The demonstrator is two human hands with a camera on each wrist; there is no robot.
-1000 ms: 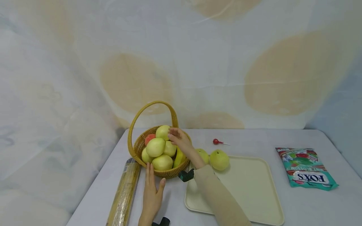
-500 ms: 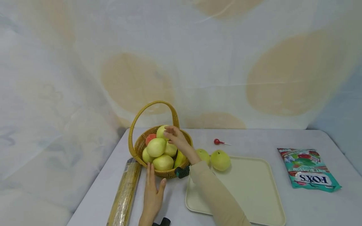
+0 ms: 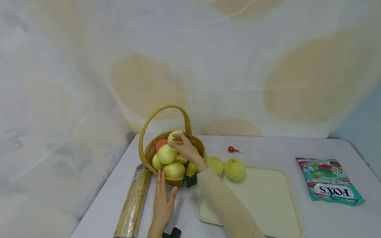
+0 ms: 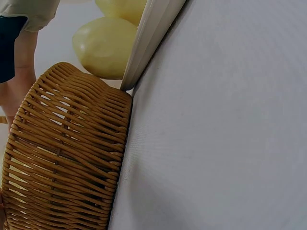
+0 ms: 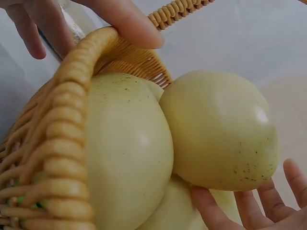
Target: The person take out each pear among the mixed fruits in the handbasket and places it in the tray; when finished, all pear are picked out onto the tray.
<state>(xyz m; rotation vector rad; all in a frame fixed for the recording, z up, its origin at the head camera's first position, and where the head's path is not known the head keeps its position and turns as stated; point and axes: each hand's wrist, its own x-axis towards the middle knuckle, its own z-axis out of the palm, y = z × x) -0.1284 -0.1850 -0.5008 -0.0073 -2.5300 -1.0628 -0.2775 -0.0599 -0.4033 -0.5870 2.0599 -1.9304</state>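
Note:
A wicker basket (image 3: 143, 149) with a tall handle holds several pale yellow-green fruits (image 3: 174, 170), a red fruit (image 3: 161, 144) and a yellow one at the right. My right hand (image 3: 185, 147) reaches over the pile, thumb and fingertips loosely spread. In the right wrist view its thumb and fingertips meet the underside of a smooth, speckled upper fruit (image 5: 220, 129). My left hand (image 3: 163, 205) has its fingers extended, fingertips at the basket's front rim. The right wrist view shows left-hand fingers (image 5: 129, 24) over that rim (image 5: 69, 124). The right hand partly covers the rearmost fruit.
A cream tray (image 3: 262, 201) lies right of the basket; two more round fruits (image 3: 235, 169) sit at its back left corner. Behind it is a red lollipop (image 3: 231, 149). A teal candy bag (image 3: 330, 181) lies far right, a long plastic-wrapped bundle (image 3: 134, 198) left.
My right hand has shifted left across the fruit pile, its fingers now over the upper fruits. The left hand keeps its place at the rim. The whole view has drifted slightly.

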